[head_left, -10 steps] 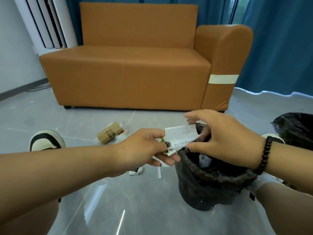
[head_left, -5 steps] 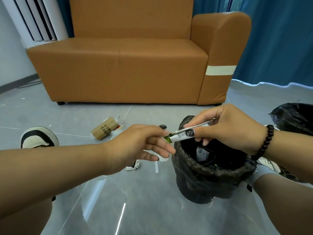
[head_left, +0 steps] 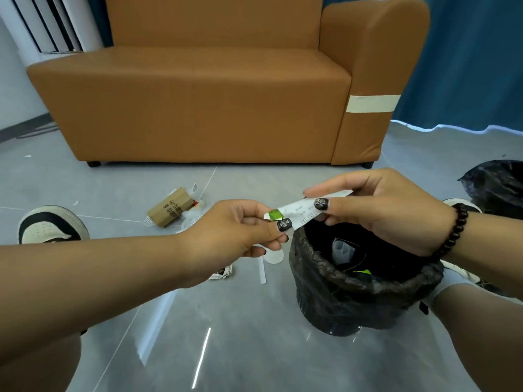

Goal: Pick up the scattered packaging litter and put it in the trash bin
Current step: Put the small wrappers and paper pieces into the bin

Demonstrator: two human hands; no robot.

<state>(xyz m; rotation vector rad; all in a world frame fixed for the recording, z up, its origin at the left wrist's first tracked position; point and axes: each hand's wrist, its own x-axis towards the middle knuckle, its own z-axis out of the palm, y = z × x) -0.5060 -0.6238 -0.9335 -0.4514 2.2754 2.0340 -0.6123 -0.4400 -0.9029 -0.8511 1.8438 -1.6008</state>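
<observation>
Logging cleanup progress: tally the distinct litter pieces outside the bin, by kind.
Wrapper held in left hand and right hand: 1
Cardboard box: 1
Clear plastic beside it: 1
Crumpled wrapper: 1
White strip: 1
White disc: 1
Total: 6

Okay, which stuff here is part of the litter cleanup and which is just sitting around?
Job: wrapper pinched by left hand and right hand; bin; cardboard box, paper strip, crumpled scrap on the floor.
Not: sofa, curtain, black bag.
</observation>
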